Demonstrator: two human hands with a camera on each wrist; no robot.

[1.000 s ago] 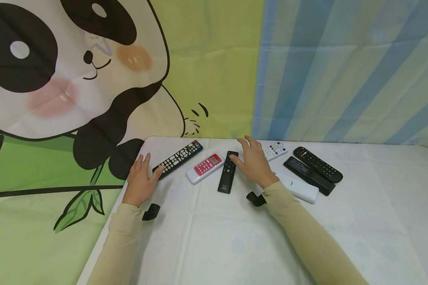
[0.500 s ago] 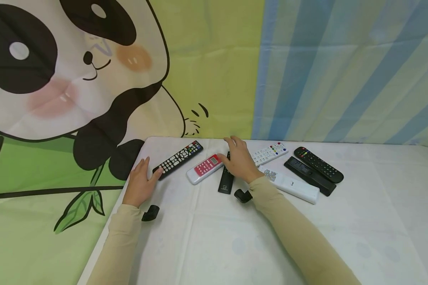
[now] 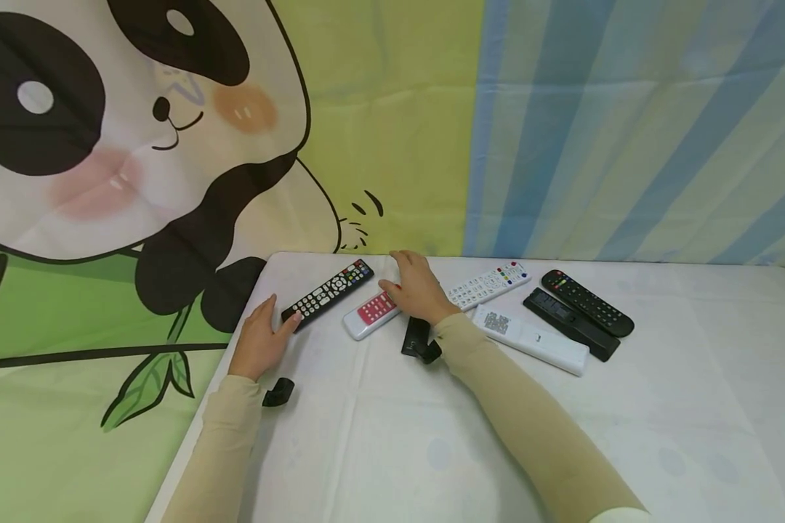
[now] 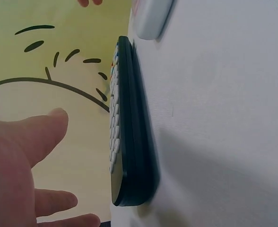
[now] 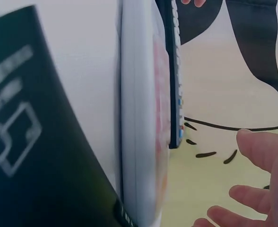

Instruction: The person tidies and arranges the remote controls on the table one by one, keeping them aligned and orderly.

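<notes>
My left hand (image 3: pixel 259 345) hovers beside the near end of a black remote control (image 3: pixel 327 294) with white buttons, its thumb close to that end. In the left wrist view the fingers (image 4: pixel 44 135) are relaxed and apart from this remote (image 4: pixel 129 132). My right hand (image 3: pixel 420 292) is over a white remote control with a red panel (image 3: pixel 373 312), hiding its upper end. Beneath that wrist lies a black remote control (image 3: pixel 416 335), mostly covered. The right wrist view has the spread fingers (image 5: pixel 257 146) apart from the white remote (image 5: pixel 139 113), holding nothing.
To the right lie a white remote with coloured buttons (image 3: pixel 490 285), a white remote with a printed square code (image 3: pixel 536 340), and two black remotes, one face up (image 3: pixel 587 303) and another (image 3: pixel 569 323) beside it. A panda-printed cloth (image 3: pixel 379 131) hangs behind the white table (image 3: pixel 379 450).
My right hand has moved left, from beside the middle black remote to over the white remote with the red panel. My left hand has stayed nearly still.
</notes>
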